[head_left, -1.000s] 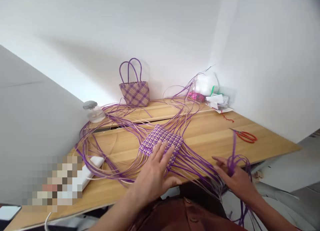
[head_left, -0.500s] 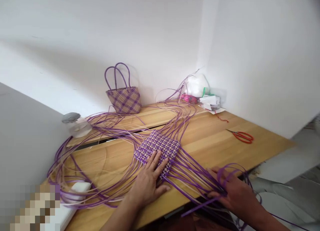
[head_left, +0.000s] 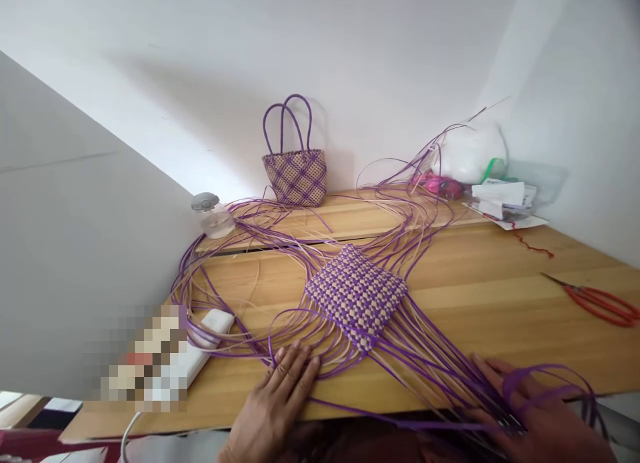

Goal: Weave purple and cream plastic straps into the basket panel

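A square woven mat (head_left: 356, 295) of purple and cream strips lies on the wooden table (head_left: 470, 296), with long loose strips (head_left: 425, 356) trailing from all its sides. My left hand (head_left: 273, 406) lies flat near the table's front edge, fingers stretched out, on the strips just left of the mat. At the front right edge, my right hand (head_left: 543, 416) rests among the trailing purple strips, and a purple loop (head_left: 545, 383) curls over its fingers. How tightly it holds them is hard to see.
A small finished woven basket (head_left: 296, 173) with purple handles stands against the back wall. Red-handled scissors (head_left: 597, 301) lie at the right. A white bag and papers (head_left: 487, 183) fill the back right corner. A small clear bottle (head_left: 213, 216) and a white power strip (head_left: 197, 346) sit at the left.
My left hand has slid off the mat toward the front edge onto the loose strips. My right hand has dropped lower at the front right, with purple strips still looped over it.
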`<control>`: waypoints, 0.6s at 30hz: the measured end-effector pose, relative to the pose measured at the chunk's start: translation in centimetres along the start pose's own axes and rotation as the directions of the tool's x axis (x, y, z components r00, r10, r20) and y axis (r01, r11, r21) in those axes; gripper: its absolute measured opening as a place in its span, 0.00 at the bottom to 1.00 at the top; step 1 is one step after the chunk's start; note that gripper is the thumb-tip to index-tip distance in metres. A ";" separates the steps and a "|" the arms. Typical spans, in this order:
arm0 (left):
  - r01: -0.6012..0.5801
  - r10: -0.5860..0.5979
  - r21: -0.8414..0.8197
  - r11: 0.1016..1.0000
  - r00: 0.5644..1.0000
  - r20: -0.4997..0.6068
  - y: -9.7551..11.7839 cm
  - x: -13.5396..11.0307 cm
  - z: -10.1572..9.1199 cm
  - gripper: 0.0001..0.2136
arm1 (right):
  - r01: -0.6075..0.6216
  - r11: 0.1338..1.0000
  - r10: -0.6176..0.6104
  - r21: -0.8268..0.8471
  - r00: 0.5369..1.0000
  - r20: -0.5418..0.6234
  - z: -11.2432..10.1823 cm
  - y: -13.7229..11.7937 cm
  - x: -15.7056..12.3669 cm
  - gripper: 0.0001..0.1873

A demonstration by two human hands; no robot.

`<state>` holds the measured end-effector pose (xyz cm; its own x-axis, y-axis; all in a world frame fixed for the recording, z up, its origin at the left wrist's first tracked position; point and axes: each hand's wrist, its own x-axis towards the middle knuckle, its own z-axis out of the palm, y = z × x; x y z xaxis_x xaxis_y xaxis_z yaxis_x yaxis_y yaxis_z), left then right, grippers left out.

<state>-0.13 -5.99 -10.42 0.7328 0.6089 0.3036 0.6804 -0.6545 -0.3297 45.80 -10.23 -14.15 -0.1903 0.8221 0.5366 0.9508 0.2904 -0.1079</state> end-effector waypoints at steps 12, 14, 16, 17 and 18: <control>-0.036 0.020 -0.163 0.986 0.995 -0.096 -2.8 0.3 2.1 0.42 | -0.277 0.959 0.239 0.066 0.909 0.342 -4.1 -4.0 4.5 0.40; -0.071 0.052 -0.232 0.970 0.995 -0.088 -2.8 0.0 2.3 0.45 | -0.440 0.873 0.309 0.211 0.832 0.460 -6.5 -2.7 5.7 0.43; -0.087 0.064 -0.317 0.944 0.995 -0.080 -3.0 -0.6 2.2 0.46 | -0.621 0.692 0.310 0.370 0.717 0.624 -9.6 -0.5 7.0 0.36; -0.079 0.047 -0.355 0.931 0.994 -0.096 -3.2 -0.7 2.0 0.44 | -0.693 0.588 0.309 0.416 0.668 0.677 -11.4 0.8 7.6 0.32; -0.069 0.022 -0.395 0.916 0.992 -0.123 -3.5 -0.8 1.7 0.41 | -0.738 0.515 0.357 0.436 0.647 0.674 -13.4 2.3 8.1 0.30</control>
<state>-3.06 -3.40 -11.07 0.7423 0.5348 0.4036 0.5734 -0.8187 0.0302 49.71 -9.43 1.19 0.0516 0.9655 -0.2554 0.5233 -0.2439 -0.8165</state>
